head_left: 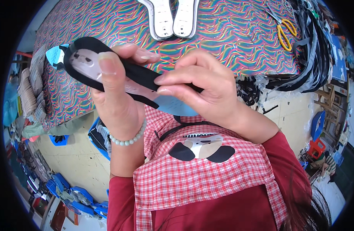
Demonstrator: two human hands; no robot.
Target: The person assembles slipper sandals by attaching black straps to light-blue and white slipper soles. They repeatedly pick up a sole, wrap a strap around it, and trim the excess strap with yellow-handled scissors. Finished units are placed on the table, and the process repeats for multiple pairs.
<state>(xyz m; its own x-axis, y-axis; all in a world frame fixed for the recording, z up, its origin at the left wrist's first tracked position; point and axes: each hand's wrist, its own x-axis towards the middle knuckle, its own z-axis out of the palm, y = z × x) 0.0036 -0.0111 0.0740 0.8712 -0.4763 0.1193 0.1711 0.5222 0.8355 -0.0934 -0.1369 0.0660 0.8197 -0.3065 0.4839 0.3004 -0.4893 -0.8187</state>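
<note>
Hair (pixel 310 208) hung lower right. Left hand (pixel 112 90), centre-left, clasped shoe piece (pixel 141 77); right hand (pixel 209 82) pinched its edge. Swirl-patterned table (pixel 242 42), top, bore scissors (pixel 279 23). Blue bins (pixel 60 183) lay lower left.

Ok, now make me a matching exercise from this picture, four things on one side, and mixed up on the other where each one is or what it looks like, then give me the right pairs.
Things:
1. Scissors
2. Bead bracelet
3. White sole-shaped pieces
4. Black-edged piece

Places or looks:
A. Held by the left hand and the right hand
B. Side by side at the top of the picture
C. Yellow-handled, near a heap of dark strips
D. Around the left wrist

Pairs: 1-C, 2-D, 3-B, 4-A.
</note>
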